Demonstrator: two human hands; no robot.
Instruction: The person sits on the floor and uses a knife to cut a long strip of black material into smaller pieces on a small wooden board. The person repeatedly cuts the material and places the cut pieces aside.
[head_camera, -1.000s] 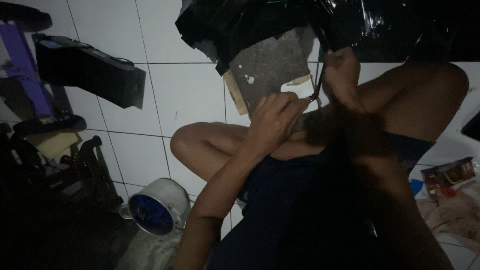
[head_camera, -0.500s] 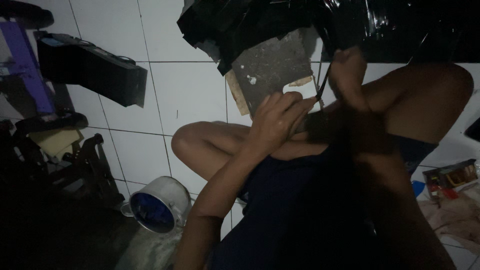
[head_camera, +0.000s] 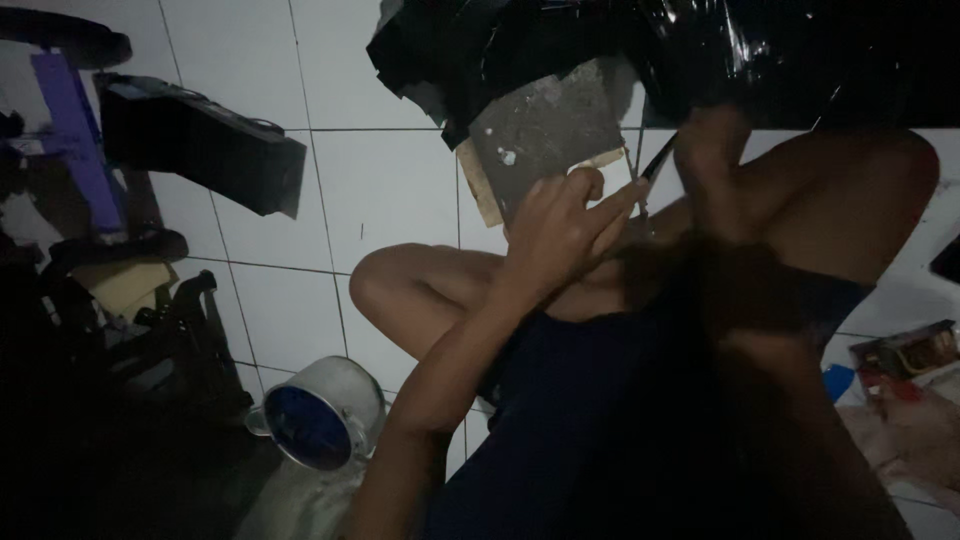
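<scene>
Sitting on tile floor, knees up. Left hand curled, fingertips pinched on a thin dark strand running up twd right hand. Right hand in shadow w/ black plastic sheet behind it; can't tell if it's closed on anything. Vs a sec ago: hands barely shifted, same pinch, strand same spot just near of grey board. So work's holding steady, no new step. Metal pot near left, untouched.
</scene>
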